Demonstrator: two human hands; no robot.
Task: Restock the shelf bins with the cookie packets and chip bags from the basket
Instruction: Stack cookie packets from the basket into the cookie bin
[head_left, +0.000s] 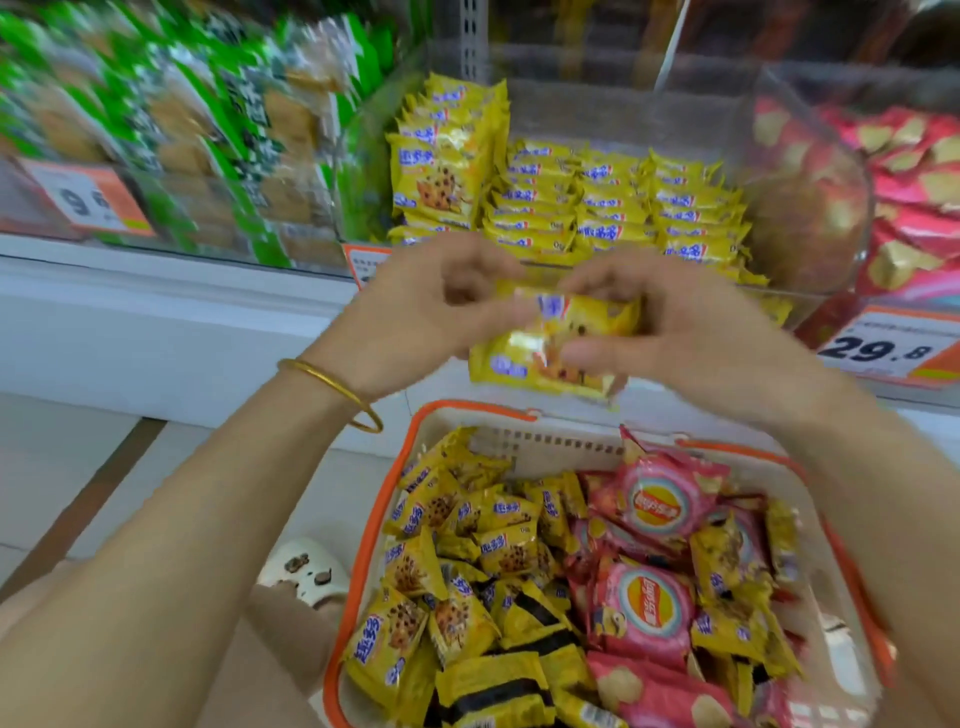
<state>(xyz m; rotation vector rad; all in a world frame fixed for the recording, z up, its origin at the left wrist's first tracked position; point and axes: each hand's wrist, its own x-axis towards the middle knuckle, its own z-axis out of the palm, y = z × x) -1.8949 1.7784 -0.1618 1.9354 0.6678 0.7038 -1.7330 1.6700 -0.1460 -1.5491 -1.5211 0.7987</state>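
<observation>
The left hand (431, 306) and right hand (691, 332) are pinching yellow cookie packets (561, 340) between curled fingers. There seem to be two, though blur is smearing them, with glossy wrappers showing blue lettering and chocolate-chip cookies. They are hanging above the basket (374, 525), before the shelf bin (810, 223) of matching packets.

One wide-angle camera, worn on the head, faces forward and tilts steeply down at close range. The shelf bins (823, 218) occupy the upper frame; the basket (365, 545) lies below, cut by the bottom edge. The left hand (415, 312) and right hand (691, 332) sit at frame centre, forearms (171, 551) entering from the lower corners.
</observation>
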